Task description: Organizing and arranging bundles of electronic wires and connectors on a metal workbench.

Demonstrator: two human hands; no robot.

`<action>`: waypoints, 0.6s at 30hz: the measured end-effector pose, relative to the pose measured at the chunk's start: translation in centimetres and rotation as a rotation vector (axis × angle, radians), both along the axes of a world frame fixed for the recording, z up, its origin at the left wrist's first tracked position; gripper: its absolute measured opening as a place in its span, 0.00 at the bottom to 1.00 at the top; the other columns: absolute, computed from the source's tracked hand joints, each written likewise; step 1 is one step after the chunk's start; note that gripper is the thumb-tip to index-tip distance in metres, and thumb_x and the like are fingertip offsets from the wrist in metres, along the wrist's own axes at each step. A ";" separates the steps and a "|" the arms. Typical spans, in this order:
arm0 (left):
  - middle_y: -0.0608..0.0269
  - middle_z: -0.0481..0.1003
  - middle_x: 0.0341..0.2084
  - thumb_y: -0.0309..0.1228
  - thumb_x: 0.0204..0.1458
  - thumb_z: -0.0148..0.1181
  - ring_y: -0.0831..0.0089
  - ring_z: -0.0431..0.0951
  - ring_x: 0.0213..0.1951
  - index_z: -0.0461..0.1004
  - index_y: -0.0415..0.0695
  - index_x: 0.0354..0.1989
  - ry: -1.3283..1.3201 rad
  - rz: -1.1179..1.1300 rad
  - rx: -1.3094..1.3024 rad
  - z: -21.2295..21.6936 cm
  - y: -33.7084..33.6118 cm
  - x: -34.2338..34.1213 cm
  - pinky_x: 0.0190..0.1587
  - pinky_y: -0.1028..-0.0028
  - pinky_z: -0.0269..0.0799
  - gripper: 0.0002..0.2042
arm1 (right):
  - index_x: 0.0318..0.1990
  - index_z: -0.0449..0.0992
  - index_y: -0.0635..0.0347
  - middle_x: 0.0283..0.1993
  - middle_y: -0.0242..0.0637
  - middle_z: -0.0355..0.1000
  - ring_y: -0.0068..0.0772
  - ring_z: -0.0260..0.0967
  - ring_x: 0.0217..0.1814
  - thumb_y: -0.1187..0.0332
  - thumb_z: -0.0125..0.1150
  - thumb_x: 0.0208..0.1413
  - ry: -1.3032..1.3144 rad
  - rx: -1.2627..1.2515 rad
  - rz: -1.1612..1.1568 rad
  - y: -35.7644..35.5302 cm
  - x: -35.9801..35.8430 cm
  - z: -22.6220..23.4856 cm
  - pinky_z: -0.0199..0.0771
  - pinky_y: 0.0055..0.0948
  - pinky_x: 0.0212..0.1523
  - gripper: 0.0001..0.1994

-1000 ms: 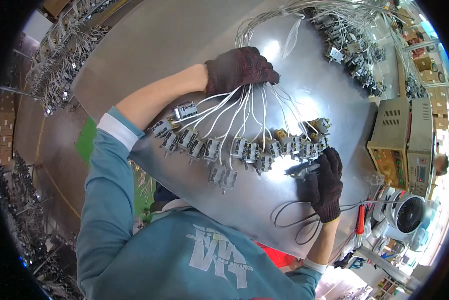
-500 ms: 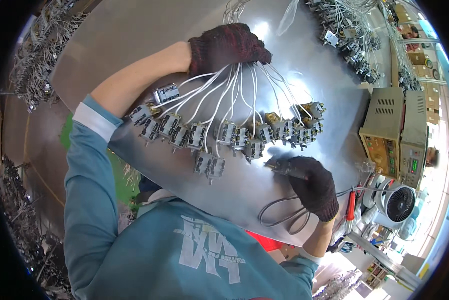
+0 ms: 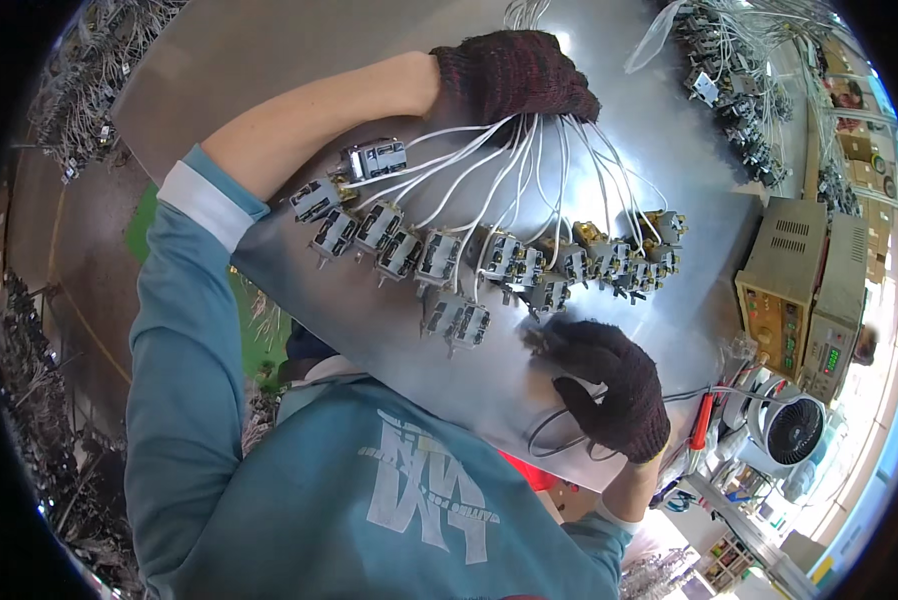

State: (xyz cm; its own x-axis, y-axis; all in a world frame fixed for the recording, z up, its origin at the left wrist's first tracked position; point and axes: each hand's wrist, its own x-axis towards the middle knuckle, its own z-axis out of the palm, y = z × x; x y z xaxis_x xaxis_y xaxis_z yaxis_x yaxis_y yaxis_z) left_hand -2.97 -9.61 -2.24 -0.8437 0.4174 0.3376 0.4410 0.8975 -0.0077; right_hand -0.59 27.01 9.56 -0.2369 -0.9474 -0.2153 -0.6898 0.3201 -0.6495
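My left hand (image 3: 519,78), in a dark knitted glove, is closed around a bundle of white wires (image 3: 529,160) over the far part of the metal table (image 3: 299,80). From it the wires fan out toward me, ending in several small grey metal-and-plastic components (image 3: 439,258) lying in a loose row. Two of these sit nearer me than the others. Just to their right is my gloved right hand (image 3: 614,385), thumb apart and fingers stretched toward the row. Its fingertips are blurred; nothing clearly held shows there.
A thin grey cable (image 3: 549,440) loops beneath my right hand. To the right stand two instrument boxes (image 3: 781,285), a small fan (image 3: 794,430) and a red-handled tool (image 3: 703,422). More wired components (image 3: 739,105) lie at the far right; others hang at the left (image 3: 89,95).
In the picture, my left hand, the wires and the components have shifted right, as has the background somewhat. My right thumb has spread away from the fingers, which have drawn together less tightly.
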 end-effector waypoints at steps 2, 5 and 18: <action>0.61 0.79 0.52 0.29 0.47 0.68 0.57 0.81 0.53 0.72 0.53 0.63 0.023 -0.026 0.051 -0.1 -0.1 0.2 0.59 0.58 0.75 0.30 | 0.49 0.85 0.56 0.55 0.47 0.80 0.50 0.79 0.57 0.83 0.70 0.44 -0.102 0.028 -0.045 0.3 -0.1 -0.1 0.79 0.41 0.56 0.21; 0.62 0.81 0.47 0.31 0.53 0.62 0.59 0.82 0.49 0.75 0.55 0.59 0.127 -0.049 0.101 -0.4 -0.2 0.4 0.56 0.59 0.77 0.22 | 0.46 0.85 0.60 0.52 0.47 0.81 0.45 0.80 0.55 0.79 0.72 0.47 -0.152 0.007 -0.137 1.1 -0.7 0.5 0.81 0.39 0.52 0.15; 0.64 0.81 0.39 0.33 0.59 0.56 0.60 0.83 0.43 0.79 0.58 0.55 0.152 -0.014 0.092 -0.7 -0.2 0.0 0.52 0.60 0.78 0.16 | 0.54 0.80 0.64 0.36 0.28 0.75 0.13 0.61 0.25 0.68 0.65 0.68 0.241 -0.185 -0.755 0.8 -8.7 2.3 0.60 0.20 0.25 0.12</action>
